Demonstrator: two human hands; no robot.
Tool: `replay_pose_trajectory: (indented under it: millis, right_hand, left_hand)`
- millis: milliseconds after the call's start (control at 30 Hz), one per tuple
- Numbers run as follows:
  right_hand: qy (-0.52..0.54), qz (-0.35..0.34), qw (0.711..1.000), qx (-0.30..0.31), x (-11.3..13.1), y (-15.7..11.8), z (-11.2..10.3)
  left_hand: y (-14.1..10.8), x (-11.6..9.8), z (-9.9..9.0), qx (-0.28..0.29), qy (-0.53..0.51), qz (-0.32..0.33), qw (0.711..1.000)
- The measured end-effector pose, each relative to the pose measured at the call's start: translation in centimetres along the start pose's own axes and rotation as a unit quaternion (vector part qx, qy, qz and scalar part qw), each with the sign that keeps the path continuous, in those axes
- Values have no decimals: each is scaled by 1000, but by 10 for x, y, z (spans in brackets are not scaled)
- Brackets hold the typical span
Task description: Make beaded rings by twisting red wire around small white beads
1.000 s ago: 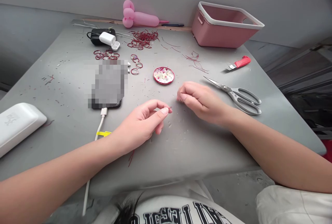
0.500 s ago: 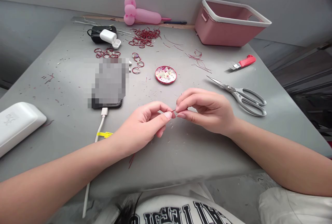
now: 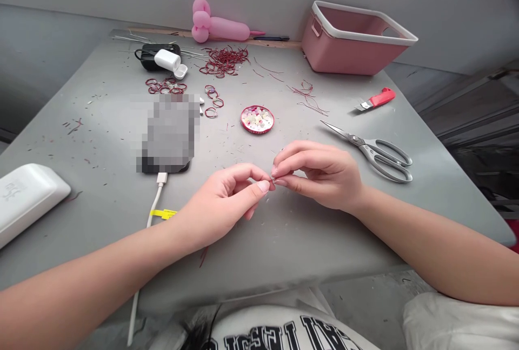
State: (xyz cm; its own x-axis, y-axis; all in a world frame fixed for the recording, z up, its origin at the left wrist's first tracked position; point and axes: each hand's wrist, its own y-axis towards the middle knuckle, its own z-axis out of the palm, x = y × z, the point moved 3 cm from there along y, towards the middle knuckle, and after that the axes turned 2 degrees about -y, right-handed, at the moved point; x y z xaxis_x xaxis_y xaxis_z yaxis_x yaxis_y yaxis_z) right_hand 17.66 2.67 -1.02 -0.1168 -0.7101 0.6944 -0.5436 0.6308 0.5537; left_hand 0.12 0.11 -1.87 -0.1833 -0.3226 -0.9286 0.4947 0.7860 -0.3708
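My left hand (image 3: 229,196) is closed, its thumb and forefinger pinching a thin dark-red cord (image 3: 272,180). My right hand (image 3: 324,174) meets it from the other side, thumb and fingertips pinched at the cord's end. The two hands nearly touch, and most of the cord is hidden by fingers; whether a bead is there I cannot tell. Just beyond them lies a small red-rimmed lid (image 3: 257,132) with pale and pink beads (image 3: 258,118). Red strands (image 3: 203,256) stick out below my left wrist.
Scissors (image 3: 367,150) and a red-handled utility knife (image 3: 377,99) lie right, before a pink bin (image 3: 352,52). Finished-looking cord rings (image 3: 166,86), a red cord pile (image 3: 227,61) and a white earbud case (image 3: 168,60) sit back left. A phone with a white cable (image 3: 156,198) is left.
My fingertips have come closer together, so less of the cord shows between them. The whole view has shifted slightly; the other things lie as before.
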Motion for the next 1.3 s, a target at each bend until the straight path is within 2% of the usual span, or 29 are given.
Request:
replay_pose_trajectory:
  millis: [300,567,667,900,1133,1300]
  right_hand:
    - [-20,-8,1000,13,4,2,1]
    - [-146,-91,984,38,10,-1,6]
    - [-161,-101,981,32,12,-1,7]
    - [-125,-66,990,11,11,1,1]
    - [-19,17,1000,14,6,-1,3]
    - [10,35,999,12,3,-1,3]
  left_hand:
    - [-1,-2,1,3,7,-8,1000]
    - [-3,-2,2,-8,9,-39,999]
    - [-4,-3,3,-3,7,-25,1000]
    - [-3,-4,2,-16,18,23,999]
    - [-3,-3,1,-20,19,30,999]
    - [-4,-3,2,-18,22,31,999]
